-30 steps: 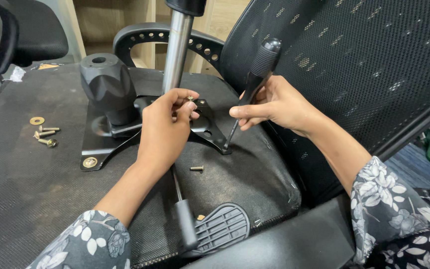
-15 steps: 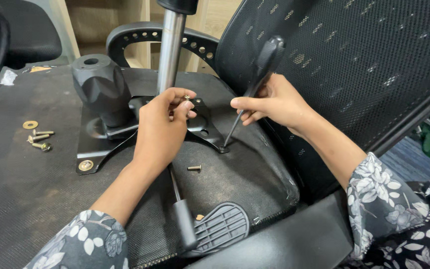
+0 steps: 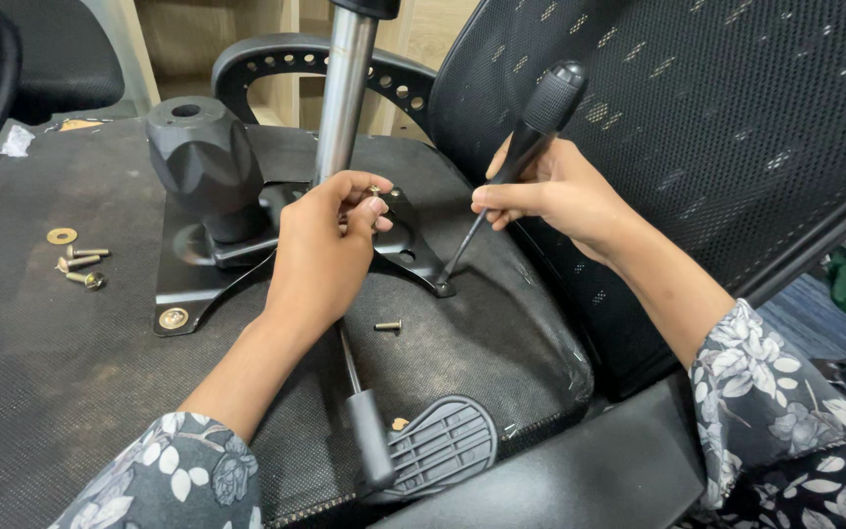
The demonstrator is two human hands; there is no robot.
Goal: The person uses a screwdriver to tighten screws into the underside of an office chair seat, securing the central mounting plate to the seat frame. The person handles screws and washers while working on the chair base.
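On upturned chair seat underside (image 3: 70, 392): right hand (image 3: 550, 196) closed around screwdriver (image 3: 521, 157), long axis tilted, handle up and right, tip down-left at corner of black mounting plate (image 3: 198, 284). Left hand (image 3: 320, 255) pinching brass screw (image 3: 374, 191) at plate, beside chrome cylinder (image 3: 345, 88). Loose screw (image 3: 388, 325) lying just below plate.
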